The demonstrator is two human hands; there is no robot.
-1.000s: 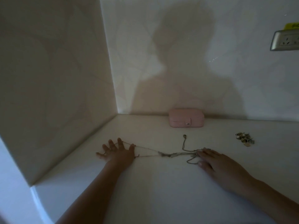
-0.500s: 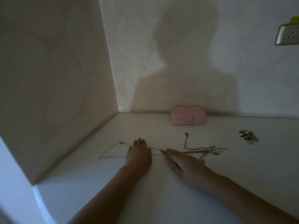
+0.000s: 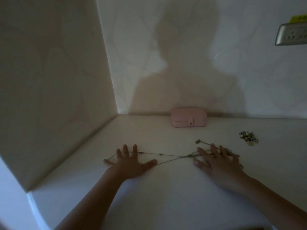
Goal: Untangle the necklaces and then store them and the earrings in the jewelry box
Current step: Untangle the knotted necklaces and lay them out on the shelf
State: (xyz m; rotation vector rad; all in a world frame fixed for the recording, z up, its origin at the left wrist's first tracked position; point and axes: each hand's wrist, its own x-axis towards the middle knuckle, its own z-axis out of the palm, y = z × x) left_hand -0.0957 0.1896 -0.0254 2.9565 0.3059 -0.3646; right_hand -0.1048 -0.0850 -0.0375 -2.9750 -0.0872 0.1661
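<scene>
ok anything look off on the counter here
Only the necklaces: their chains cross in a tangle between the left hand and right hand, both flat on them. The earrings lie in a loose heap; nothing looks broken.

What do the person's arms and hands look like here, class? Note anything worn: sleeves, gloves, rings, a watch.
The left forearm and right forearm are bare right to the frame's edge: no sleeves show. The left hand and right hand wear no gloves. No watch, bracelet or ring can be made out, though in this dim light a thin ring could go unseen.
</scene>
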